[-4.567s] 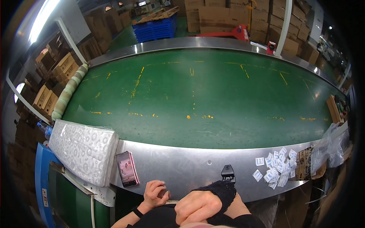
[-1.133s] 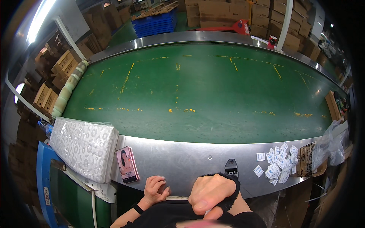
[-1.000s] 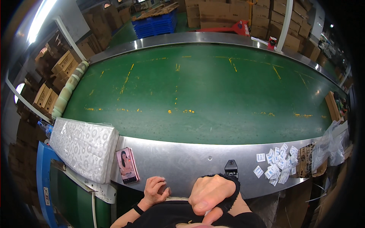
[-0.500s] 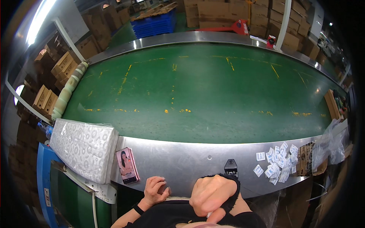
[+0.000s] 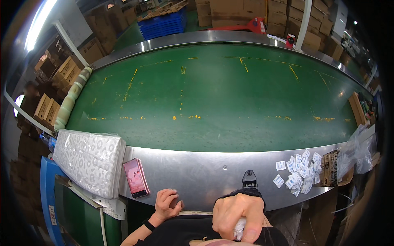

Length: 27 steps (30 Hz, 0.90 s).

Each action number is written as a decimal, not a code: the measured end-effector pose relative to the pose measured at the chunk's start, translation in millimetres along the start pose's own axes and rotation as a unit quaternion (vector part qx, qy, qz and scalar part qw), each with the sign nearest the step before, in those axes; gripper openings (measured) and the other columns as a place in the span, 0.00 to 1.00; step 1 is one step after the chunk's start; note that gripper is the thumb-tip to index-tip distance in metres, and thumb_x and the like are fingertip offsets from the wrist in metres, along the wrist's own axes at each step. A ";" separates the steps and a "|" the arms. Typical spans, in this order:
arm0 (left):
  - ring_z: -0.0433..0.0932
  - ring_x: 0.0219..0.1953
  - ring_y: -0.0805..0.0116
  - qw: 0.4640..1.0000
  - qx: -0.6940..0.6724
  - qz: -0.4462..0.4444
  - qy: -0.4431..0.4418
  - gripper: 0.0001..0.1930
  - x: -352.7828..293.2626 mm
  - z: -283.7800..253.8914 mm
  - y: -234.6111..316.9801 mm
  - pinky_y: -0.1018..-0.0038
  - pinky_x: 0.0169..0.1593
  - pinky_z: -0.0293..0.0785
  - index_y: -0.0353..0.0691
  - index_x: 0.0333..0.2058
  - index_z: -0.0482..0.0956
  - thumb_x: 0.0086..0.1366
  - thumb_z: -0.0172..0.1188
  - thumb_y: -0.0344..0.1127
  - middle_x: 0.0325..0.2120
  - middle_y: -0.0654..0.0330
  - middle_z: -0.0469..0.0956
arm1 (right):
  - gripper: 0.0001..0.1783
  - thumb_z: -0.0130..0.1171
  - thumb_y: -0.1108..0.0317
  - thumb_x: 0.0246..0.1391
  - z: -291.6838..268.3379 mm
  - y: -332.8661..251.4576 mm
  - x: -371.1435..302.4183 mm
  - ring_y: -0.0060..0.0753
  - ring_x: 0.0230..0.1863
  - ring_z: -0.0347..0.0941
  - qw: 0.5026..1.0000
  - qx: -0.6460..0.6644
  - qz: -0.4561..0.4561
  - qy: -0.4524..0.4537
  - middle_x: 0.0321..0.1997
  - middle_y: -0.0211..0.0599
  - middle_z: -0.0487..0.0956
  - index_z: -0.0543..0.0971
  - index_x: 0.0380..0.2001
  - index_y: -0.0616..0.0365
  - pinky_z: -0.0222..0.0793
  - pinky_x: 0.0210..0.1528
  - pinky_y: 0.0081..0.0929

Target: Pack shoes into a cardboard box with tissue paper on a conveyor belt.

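Note:
My right hand point(image 5: 234, 211) is raised close to the camera, its fingers closed on a crumpled white tissue point(image 5: 239, 230). A black fuzzy cuff point(image 5: 242, 192) shows behind that hand. My left hand point(image 5: 166, 205) rests at the front edge of the metal ledge point(image 5: 193, 176), fingers loosely bent, thumb apart, nothing visible in it. Left of it, a phone point(image 5: 135, 178) in a pink case lies face up with its screen lit. A small black plastic device point(image 5: 249, 179) sits on the ledge just beyond my right hand.
Small white sachets point(image 5: 301, 174) lie in a loose pile at right, beside a cardboard box point(image 5: 331, 168) and clear plastic bags point(image 5: 357, 153). Plastic-wrapped patterned sheets point(image 5: 88, 164) are stacked at left. Beyond the ledge runs a green conveyor belt point(image 5: 213, 98) with worn yellow marks.
My right hand has shifted right and turned, so the white tissue in it shows more. The phone screen shows a different picture. My left hand stays in place.

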<state>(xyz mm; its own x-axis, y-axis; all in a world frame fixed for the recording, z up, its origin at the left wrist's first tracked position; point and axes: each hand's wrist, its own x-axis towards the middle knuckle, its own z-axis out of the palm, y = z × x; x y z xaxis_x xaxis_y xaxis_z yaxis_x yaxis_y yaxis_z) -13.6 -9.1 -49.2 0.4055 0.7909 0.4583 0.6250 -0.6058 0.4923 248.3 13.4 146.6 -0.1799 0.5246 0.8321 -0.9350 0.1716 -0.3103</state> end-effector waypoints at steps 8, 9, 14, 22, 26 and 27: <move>0.73 0.42 0.56 1.000 0.001 -0.002 0.000 0.12 0.8 -0.5 0.3 0.65 0.47 0.71 0.37 0.29 0.77 0.44 0.64 0.34 0.37 0.57 0.77 | 0.10 0.62 0.72 0.51 1.8 2.2 0.2 0.30 0.08 0.60 1.000 -0.015 -0.006 -0.003 0.12 0.38 0.68 0.76 0.21 0.68 0.50 0.11 0.27; 0.73 0.42 0.56 1.000 0.001 -0.001 -0.001 0.12 -0.1 0.4 -0.5 0.65 0.47 0.71 0.37 0.29 0.77 0.44 0.64 0.34 0.37 0.57 0.77 | 0.11 0.62 0.71 0.52 3.2 3.2 -0.9 0.30 0.08 0.59 1.000 -0.018 -0.022 0.005 0.12 0.37 0.67 0.76 0.20 0.67 0.49 0.11 0.27; 0.74 0.41 0.54 1.000 -0.002 -0.002 -0.001 0.14 -2.5 -0.3 -3.0 0.63 0.46 0.72 0.36 0.30 0.77 0.42 0.63 0.33 0.37 0.54 0.77 | 0.08 0.58 0.70 0.56 -17.1 -2.2 7.5 0.32 0.12 0.60 0.991 -0.012 0.049 -0.126 0.18 0.39 0.67 0.74 0.24 0.60 0.51 0.13 0.28; 0.74 0.40 0.54 1.000 -0.002 0.004 0.002 0.14 -2.7 0.4 -3.5 0.63 0.45 0.72 0.36 0.30 0.77 0.42 0.63 0.33 0.37 0.54 0.77 | 0.14 0.59 0.67 0.56 -0.1 -6.0 17.8 0.28 0.08 0.56 0.999 -0.018 0.025 -0.034 0.11 0.31 0.62 0.73 0.18 0.60 0.45 0.11 0.28; 0.74 0.40 0.53 1.000 -0.004 0.006 0.002 0.14 -2.8 0.9 -3.3 0.63 0.45 0.72 0.36 0.30 0.77 0.42 0.63 0.33 0.37 0.54 0.76 | 0.15 0.60 0.66 0.55 -0.7 -6.2 11.2 0.28 0.08 0.57 0.997 -0.043 0.028 -0.049 0.12 0.31 0.63 0.72 0.18 0.58 0.46 0.11 0.28; 0.74 0.40 0.53 1.000 -0.004 0.006 0.001 0.14 -2.2 1.0 -2.9 0.63 0.45 0.72 0.36 0.30 0.77 0.42 0.63 0.33 0.37 0.54 0.76 | 0.15 0.60 0.65 0.55 -0.3 -6.5 11.0 0.28 0.08 0.57 0.997 -0.048 0.027 -0.048 0.12 0.30 0.63 0.72 0.18 0.58 0.46 0.11 0.28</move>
<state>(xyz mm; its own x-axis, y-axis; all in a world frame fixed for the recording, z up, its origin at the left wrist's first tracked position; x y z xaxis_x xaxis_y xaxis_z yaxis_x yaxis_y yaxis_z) -15.7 -9.0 -52.4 0.4117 0.7829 0.4665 0.6139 -0.6166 0.4929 252.5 18.3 157.6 -0.2630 0.4535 0.8516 -0.8900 0.2267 -0.3956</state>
